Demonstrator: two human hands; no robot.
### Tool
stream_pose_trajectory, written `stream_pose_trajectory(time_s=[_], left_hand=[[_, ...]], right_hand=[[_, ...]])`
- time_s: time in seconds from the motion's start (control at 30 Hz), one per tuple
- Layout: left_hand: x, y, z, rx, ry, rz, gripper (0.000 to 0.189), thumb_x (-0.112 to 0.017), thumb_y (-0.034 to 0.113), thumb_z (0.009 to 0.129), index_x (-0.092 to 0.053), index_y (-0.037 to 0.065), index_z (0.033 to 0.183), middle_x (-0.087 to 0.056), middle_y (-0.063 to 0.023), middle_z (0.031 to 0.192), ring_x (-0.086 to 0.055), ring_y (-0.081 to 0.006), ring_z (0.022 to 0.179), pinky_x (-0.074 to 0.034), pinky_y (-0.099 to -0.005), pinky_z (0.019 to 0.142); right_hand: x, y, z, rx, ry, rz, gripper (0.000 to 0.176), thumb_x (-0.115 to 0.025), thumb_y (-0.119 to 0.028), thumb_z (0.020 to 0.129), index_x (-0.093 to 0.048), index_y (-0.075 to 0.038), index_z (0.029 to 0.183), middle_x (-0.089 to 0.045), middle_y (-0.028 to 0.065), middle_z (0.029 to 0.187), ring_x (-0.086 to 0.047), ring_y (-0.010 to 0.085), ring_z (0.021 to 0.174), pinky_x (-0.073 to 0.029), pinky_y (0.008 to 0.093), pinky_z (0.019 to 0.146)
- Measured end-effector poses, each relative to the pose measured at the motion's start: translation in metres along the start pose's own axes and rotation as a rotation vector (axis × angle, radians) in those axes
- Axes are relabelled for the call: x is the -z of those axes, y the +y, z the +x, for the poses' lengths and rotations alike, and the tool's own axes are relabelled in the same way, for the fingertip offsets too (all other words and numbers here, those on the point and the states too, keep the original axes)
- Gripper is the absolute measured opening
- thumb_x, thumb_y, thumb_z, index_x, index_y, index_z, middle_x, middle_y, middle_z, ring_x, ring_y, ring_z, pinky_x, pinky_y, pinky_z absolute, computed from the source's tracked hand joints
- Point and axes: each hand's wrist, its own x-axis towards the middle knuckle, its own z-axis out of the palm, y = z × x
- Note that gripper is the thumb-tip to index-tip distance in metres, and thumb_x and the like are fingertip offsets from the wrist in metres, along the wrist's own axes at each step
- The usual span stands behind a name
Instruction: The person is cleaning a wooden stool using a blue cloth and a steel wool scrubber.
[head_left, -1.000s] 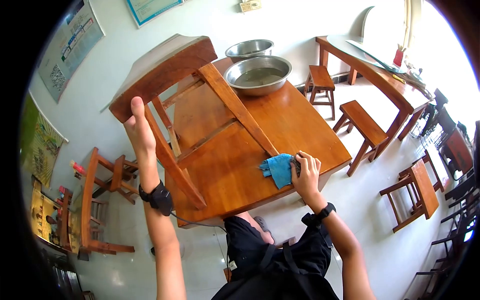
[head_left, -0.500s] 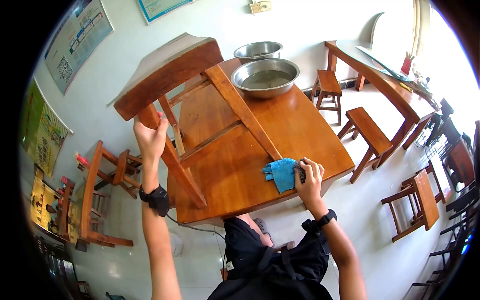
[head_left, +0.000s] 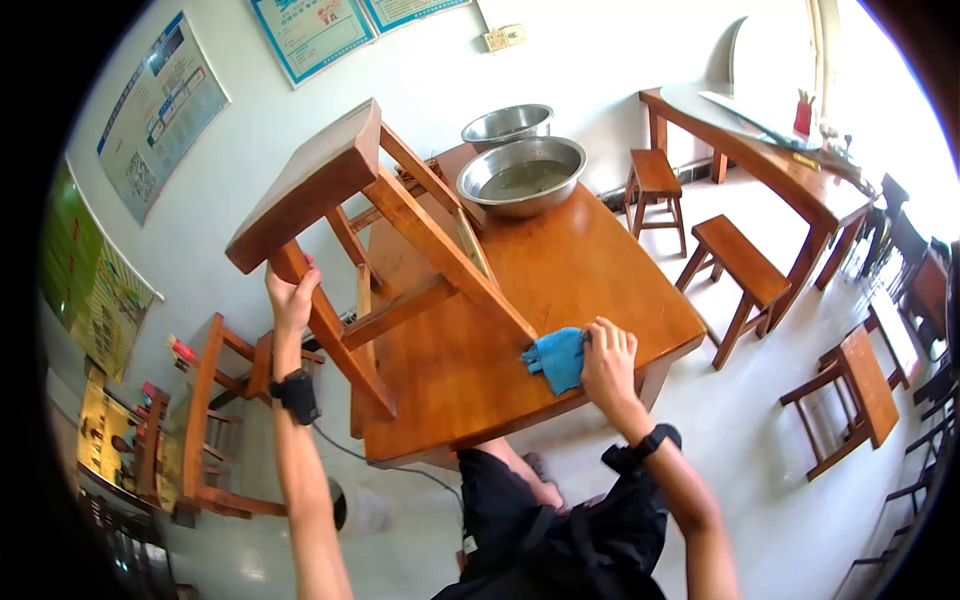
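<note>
A wooden stool [head_left: 310, 185] stands tilted on the brown wooden table [head_left: 600, 260], its seat raised toward the upper left. My left hand [head_left: 291, 296] is closed round one of its legs just below the seat. Near the table's front right edge, my right hand [head_left: 609, 368] grips a blue cloth [head_left: 560, 360]. The cloth lies against the foot of another stool leg. Something dark shows at my right fingertips, mostly hidden by the fingers.
Two metal basins stand at the table's back; the nearer basin [head_left: 525, 203] holds cloudy water, and the other basin [head_left: 505, 124] is behind it. To the right are several stools, including a low bench [head_left: 740, 258], and a long side table [head_left: 770, 172]. A cable [head_left: 385, 464] hangs near my left wrist.
The stool has turned, so more of its far legs and crossbars show. My right hand and the cloth have shifted slightly left; the dark mesh pad seen there earlier is now mostly hidden.
</note>
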Motion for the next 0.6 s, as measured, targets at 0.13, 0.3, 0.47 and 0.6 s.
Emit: stream_pose_trajectory(time_s=[0.13,0.3,0.47,0.6], left_hand=[[0.005,0.004,-0.004,0.045,-0.022,0.01,0.027,-0.069,0.001,0.088,-0.056,0.002,0.112,-0.063,-0.006,0.099,-0.064,-0.0144,0.078,-0.055,-0.0315,0.069],[0.009,0.018,-0.009,0.033,0.001,0.294,0.039,-0.074,0.011,0.093,-0.055,-0.002,0.124,-0.064,-0.0084,0.107,-0.065,-0.0188,0.089,-0.054,-0.0319,0.082],[0.032,0.078,-0.054,-0.1,0.255,0.597,0.043,-0.067,0.015,0.1,-0.051,-0.002,0.137,-0.063,-0.0073,0.111,-0.059,-0.0135,0.093,-0.049,-0.0284,0.08],[0.052,0.146,-0.058,-0.391,0.184,0.862,0.009,-0.06,0.009,0.101,-0.06,0.0,0.099,-0.055,0.0002,0.074,-0.049,-0.0074,0.065,-0.038,-0.0254,0.056]], right_hand=[[0.017,-0.024,0.006,0.083,-0.051,0.036,0.039,-0.068,-0.018,0.09,-0.061,-0.004,0.126,-0.055,0.0247,0.136,-0.052,0.0407,0.125,-0.035,0.0528,0.109],[0.009,-0.02,0.002,0.072,-0.121,0.059,0.033,-0.071,-0.023,0.089,-0.065,-0.009,0.118,-0.052,0.0228,0.135,-0.05,0.0411,0.125,-0.036,0.0532,0.106],[0.02,0.008,0.02,-0.116,-0.21,0.42,0.015,-0.065,-0.014,0.096,-0.068,-0.006,0.108,-0.054,0.0231,0.121,-0.054,0.0417,0.114,-0.043,0.05,0.099],[0.043,0.023,0.049,-0.045,-0.045,0.483,0.015,-0.062,-0.005,0.095,-0.065,0.002,0.108,-0.055,0.0235,0.118,-0.058,0.041,0.11,-0.05,0.0456,0.096]])
